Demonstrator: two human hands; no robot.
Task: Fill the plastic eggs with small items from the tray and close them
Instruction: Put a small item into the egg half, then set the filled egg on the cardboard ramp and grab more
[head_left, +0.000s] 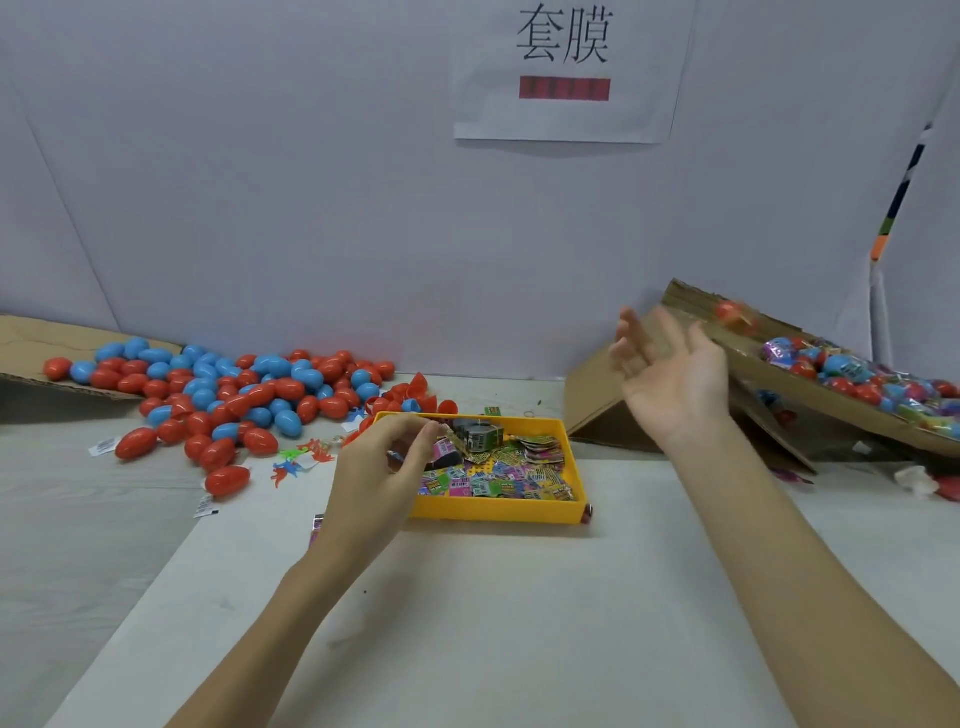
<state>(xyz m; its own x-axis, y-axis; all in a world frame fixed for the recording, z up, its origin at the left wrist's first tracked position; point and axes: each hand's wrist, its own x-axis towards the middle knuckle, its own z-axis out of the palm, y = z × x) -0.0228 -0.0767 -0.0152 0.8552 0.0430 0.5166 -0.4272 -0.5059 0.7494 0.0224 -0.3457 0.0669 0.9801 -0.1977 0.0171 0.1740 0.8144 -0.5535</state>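
Honestly, plenty left: the pile of red and blue eggs (223, 395) sits unfilled. My right hand (670, 374) is spread open near a blurry red egg (730, 312) over the finished-eggs box (779, 364); my left hand (384, 467) pinches a small item at the yellow tray (498, 512).

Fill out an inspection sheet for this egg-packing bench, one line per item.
Surface: white table, pale sheet over it.
Job's things: yellow tray of small printed packets; loose red and blue eggs heaped left; blurred red egg airborne above the cardboard box holding wrapped eggs.
Clutter: small plastic figures and paper slips beside the tray.
Grippers: left hand pinches something small over the tray; right hand open, empty.
Cables: nothing seen.
Surroundings: white wall, printed paper sign.
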